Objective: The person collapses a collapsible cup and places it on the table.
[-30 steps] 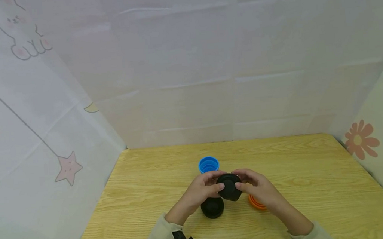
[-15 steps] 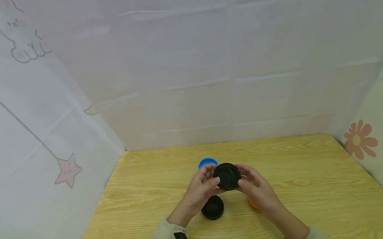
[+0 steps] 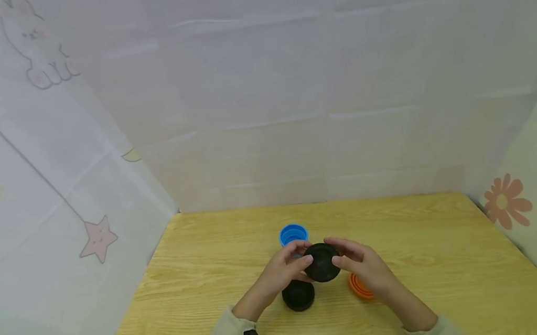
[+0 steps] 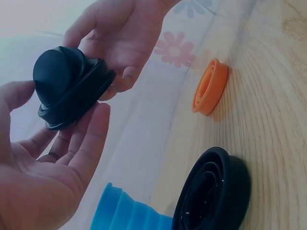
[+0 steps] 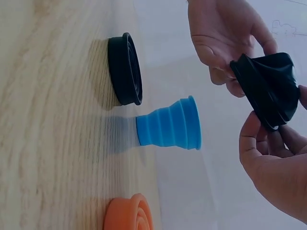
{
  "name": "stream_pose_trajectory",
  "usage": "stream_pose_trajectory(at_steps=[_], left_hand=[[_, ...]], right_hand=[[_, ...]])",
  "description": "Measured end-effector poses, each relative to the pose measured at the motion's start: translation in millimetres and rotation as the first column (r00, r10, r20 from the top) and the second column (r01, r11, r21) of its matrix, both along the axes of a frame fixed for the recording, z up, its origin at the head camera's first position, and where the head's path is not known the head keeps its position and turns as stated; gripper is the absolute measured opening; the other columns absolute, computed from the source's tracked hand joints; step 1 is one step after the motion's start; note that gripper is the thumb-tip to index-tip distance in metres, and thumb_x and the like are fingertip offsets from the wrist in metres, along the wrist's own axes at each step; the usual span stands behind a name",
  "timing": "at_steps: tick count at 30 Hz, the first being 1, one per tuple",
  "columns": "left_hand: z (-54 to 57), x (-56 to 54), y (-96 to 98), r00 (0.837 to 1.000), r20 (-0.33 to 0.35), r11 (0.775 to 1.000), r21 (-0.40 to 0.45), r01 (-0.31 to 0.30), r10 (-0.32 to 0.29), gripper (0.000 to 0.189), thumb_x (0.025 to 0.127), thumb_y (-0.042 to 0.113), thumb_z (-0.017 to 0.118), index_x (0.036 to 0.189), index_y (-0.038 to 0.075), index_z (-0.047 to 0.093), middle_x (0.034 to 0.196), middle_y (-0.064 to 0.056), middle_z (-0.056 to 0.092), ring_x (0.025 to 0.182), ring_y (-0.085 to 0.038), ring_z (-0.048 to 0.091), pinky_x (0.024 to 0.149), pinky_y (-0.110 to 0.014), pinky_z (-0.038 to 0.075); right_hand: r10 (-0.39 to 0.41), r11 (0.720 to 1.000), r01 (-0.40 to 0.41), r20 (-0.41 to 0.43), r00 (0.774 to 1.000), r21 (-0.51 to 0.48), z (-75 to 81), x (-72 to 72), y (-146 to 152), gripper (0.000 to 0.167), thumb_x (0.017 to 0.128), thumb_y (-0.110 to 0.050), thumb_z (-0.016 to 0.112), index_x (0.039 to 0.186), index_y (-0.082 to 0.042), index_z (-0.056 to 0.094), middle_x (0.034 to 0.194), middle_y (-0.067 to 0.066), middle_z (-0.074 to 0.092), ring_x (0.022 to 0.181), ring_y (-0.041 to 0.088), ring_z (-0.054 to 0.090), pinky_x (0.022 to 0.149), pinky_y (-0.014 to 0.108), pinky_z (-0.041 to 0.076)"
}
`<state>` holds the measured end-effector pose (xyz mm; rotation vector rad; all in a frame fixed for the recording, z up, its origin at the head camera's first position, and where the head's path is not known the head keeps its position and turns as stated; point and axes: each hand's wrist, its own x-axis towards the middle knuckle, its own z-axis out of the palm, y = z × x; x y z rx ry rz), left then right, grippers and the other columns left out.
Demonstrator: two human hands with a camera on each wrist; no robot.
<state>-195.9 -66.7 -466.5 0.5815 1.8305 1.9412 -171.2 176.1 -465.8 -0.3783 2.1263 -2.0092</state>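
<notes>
Both hands hold a black collapsible silicone cup (image 3: 322, 266) above the table, its base side facing the head camera. My left hand (image 3: 278, 273) grips one side, thumb on the base side and fingers around the rim. The right hand (image 3: 370, 269) grips the opposite side the same way. In the right wrist view the held cup (image 5: 271, 88) is partly folded, its wall creased and dented near the rim. Below the hands, a second black collapsible cup (image 3: 298, 295) lies flat on the table, folded into rings.
A blue collapsible cup (image 5: 169, 123) stands extended and upright behind the hands. An orange collapsible cup (image 4: 211, 87), folded flat, lies on the right, partly behind the right hand in the head view. The wooden table (image 3: 201, 278) meets patterned cloth walls (image 3: 258, 152).
Both hands lifted the black cup slightly and tilted it, then lowered it back. Its dented outline at the base side now looks rounder. The cups on the table stay put.
</notes>
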Motion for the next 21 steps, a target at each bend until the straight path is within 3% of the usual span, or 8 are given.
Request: stream_pose_trajectory(at_steps=[5,13,21], left_hand=[[0.3,0.2,1.6,1.0,0.02,0.999,-0.04,-0.006,0.007,0.043,0.104,0.03,0.06,0.136,0.003,0.052,0.117,-0.013,0.053,0.1,-0.027,0.068,0.084,-0.063,0.056],[2.1,1.5,4.3,0.999,0.033,0.996,-0.087,-0.023,0.026,0.037,0.103,0.031,0.061,0.127,0.003,0.053,0.116,-0.012,0.06,0.102,-0.03,0.069,0.075,-0.056,0.061],[-1.6,1.3,4.5,0.999,0.028,1.0,0.002,-0.03,0.03,0.034,0.105,0.029,0.057,0.125,0.004,0.047,0.12,-0.011,0.053,0.102,-0.031,0.069,0.082,-0.063,0.057]], right_hand=[[0.024,0.999,-0.024,-0.01,1.0,0.038,0.6,-1.2,1.5,0.049,0.101,-0.022,0.065,0.146,-0.008,0.053,0.139,0.013,0.059,0.126,0.017,0.057,0.101,0.02,0.047],[0.04,0.997,-0.036,-0.062,0.997,0.061,-1.9,-3.1,-1.2,0.048,0.102,-0.021,0.063,0.146,-0.006,0.052,0.144,0.017,0.055,0.128,0.018,0.055,0.099,0.022,0.05],[-0.036,0.999,0.037,0.032,0.999,-0.034,-4.6,-3.4,-5.2,0.046,0.106,-0.027,0.056,0.145,-0.002,0.052,0.143,0.016,0.056,0.121,0.016,0.062,0.098,0.025,0.053]])
